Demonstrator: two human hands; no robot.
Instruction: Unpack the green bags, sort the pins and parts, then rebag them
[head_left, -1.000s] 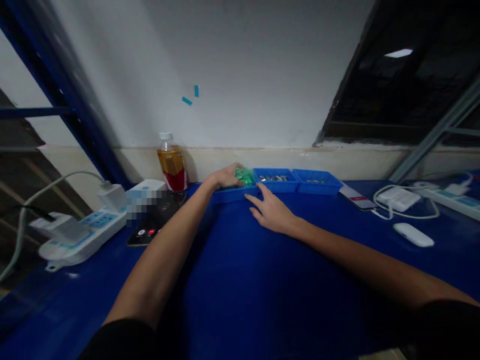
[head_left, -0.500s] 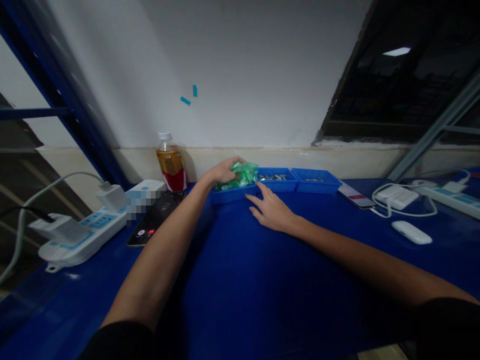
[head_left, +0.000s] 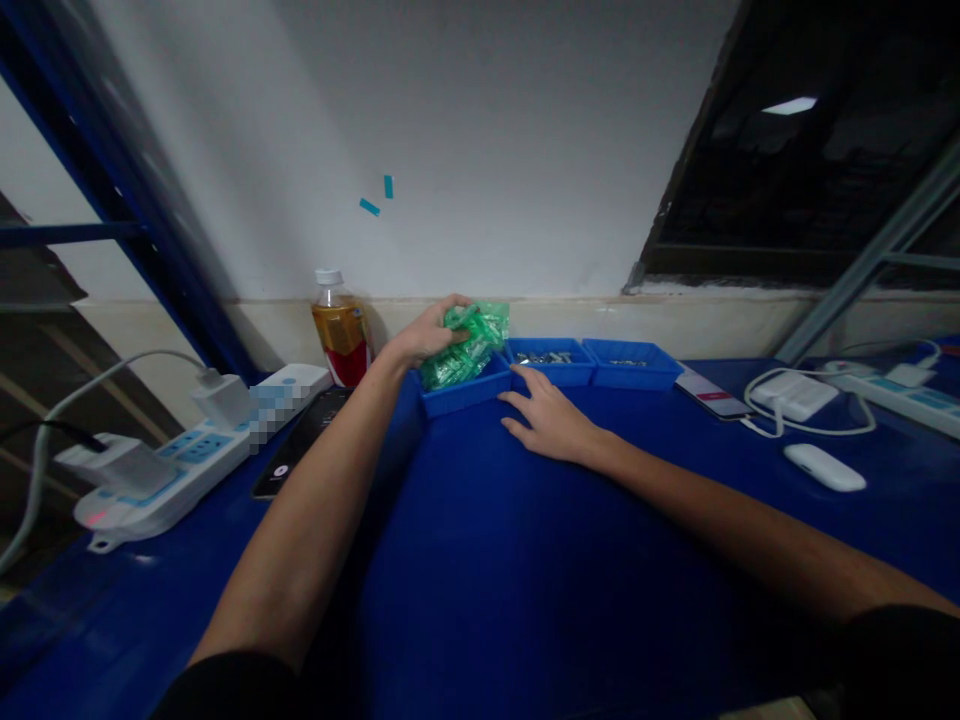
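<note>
Left hand (head_left: 431,334) grasps green bags (head_left: 484,328) on its right, over the tray (head_left: 466,397); right hand (head_left: 556,420), relaxed and unladen, lies front-right.

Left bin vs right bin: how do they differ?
Contents: the left bin holds green plastic; the right bin holds small parts.
Fill: the plastic bunches above the left bin's rim; the parts lie low in the right bin.
Contact: the left hand grips plastic at the left bin; no hand is at the right bin.
Shared: both are blue, open-topped and on the table.
</note>
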